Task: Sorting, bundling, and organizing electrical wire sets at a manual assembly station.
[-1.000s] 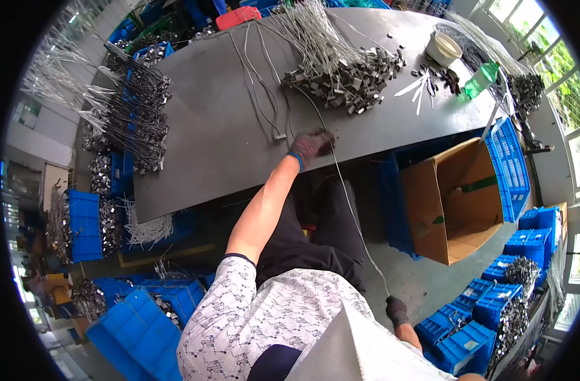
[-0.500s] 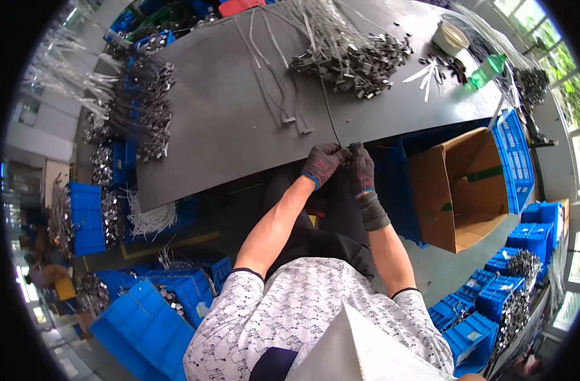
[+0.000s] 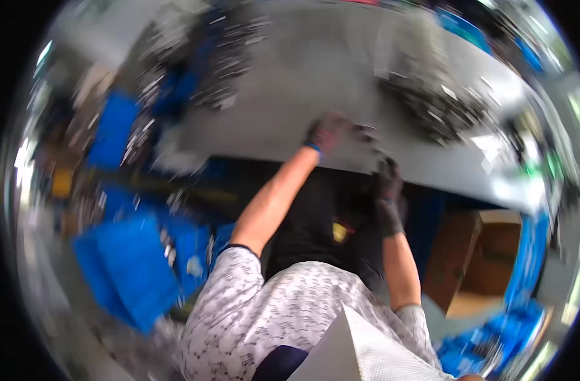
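Note:
Motion smears the whole head view. My left hand [image 3: 328, 132], in a dark glove with a blue cuff, is over the table's near edge. Just right of its fingers show small dark connector-like pieces [image 3: 366, 132]; whether the hand holds them cannot be made out. My right hand [image 3: 389, 184], also gloved, is lower and farther right, apart from the left, by the table edge. Its fingers are too blurred to read. The grey metal table [image 3: 290, 76] carries a pile of cables with dark metal connector ends [image 3: 439, 105] on its right side.
An open cardboard box [image 3: 455, 260] stands below the table's right end, beside blue crates. More blue crates [image 3: 134, 260] lie at the lower left. Cable bundles [image 3: 229, 63] hang along the table's left side. A green bottle [image 3: 531, 168] shows at the far right.
The view has swung left, so the table and piles appear farther right. My hands, together before, have come apart: the left went up, the right down and rightward. The cable between them is no longer discernible.

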Demonstrator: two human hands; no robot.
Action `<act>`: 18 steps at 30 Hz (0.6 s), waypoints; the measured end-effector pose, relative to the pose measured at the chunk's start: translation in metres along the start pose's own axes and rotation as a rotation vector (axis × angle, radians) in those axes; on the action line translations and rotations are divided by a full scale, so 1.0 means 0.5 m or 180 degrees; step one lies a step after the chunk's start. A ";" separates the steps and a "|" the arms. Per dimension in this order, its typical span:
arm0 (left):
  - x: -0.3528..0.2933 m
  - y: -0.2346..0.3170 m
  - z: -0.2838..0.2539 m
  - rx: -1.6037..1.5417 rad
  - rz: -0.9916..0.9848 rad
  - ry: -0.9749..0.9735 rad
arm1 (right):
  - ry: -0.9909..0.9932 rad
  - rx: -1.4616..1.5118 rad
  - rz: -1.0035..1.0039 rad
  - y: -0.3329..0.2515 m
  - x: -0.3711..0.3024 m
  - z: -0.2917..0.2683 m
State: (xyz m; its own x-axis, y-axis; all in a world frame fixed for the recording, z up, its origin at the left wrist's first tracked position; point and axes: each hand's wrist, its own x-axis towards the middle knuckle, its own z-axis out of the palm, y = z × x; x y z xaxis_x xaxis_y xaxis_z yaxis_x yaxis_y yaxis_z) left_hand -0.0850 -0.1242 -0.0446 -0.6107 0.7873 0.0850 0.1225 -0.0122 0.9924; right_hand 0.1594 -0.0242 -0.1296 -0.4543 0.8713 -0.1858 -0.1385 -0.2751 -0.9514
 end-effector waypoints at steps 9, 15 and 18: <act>-0.249 0.117 -0.437 0.1631 -0.0510 0.1565 | -0.2907 -0.2509 -0.1329 0.248 0.230 0.281; -0.533 0.213 -0.834 0.4010 -0.0306 0.4011 | -0.3412 -0.2852 -0.2433 0.409 0.350 0.381; -0.683 0.237 -0.953 0.3628 -0.2412 0.3883 | -0.3272 -0.2738 -0.1707 0.416 0.341 0.380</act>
State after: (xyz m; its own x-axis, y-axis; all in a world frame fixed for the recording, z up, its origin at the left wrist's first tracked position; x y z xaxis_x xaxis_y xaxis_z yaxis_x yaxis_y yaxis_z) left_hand -0.2350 -0.6883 0.0864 -0.8797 -0.4182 0.2263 -0.3267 0.8774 0.3513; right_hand -0.1138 -0.0100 -0.3123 -0.9903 0.0144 0.1380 -0.0977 0.6336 -0.7675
